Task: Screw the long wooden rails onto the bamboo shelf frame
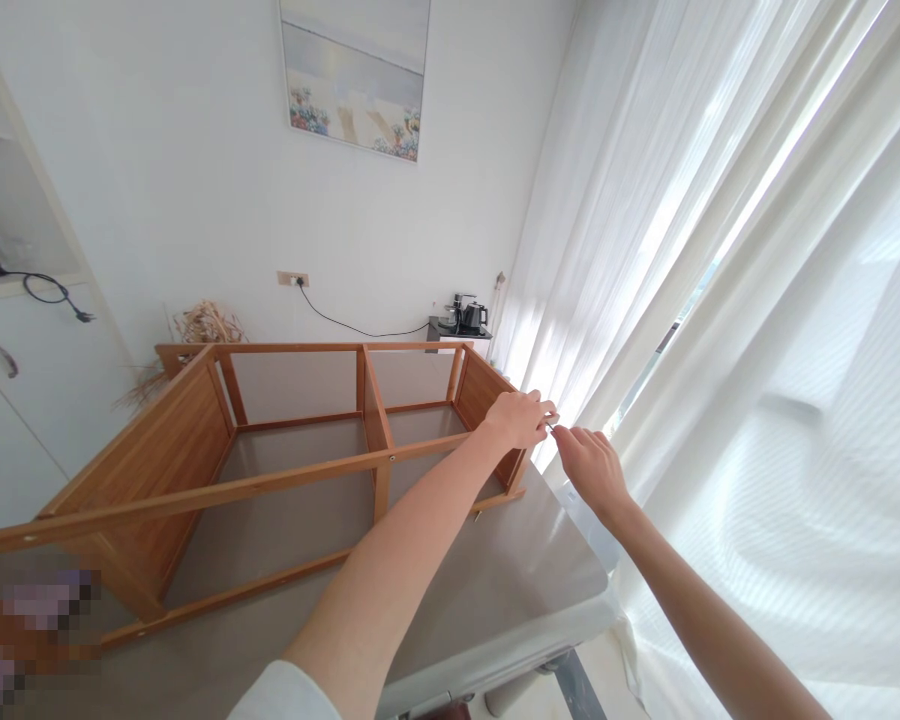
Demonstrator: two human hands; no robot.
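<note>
A wooden shelf frame (379,405) lies on its side on a grey-topped table (532,560). My left hand (521,418) reaches over the right end of the frame, its fingers curled together. What those fingers pinch is too small and hidden to make out. Close beside it, my right hand (591,468) is closed on a thin metal rod (550,427), like a hex key, whose tip points at the left fingers. A screw-like brass piece (478,516) sits by the frame's lower rail.
White curtains (645,250) hang close on the right. Behind the frame, a kettle (474,317) stands on a small cabinet, its cord running to a wall socket (293,279). Dried stalks (208,323) are at the back left, near a white cupboard (15,400). Pixelated blocks cover the lower left corner.
</note>
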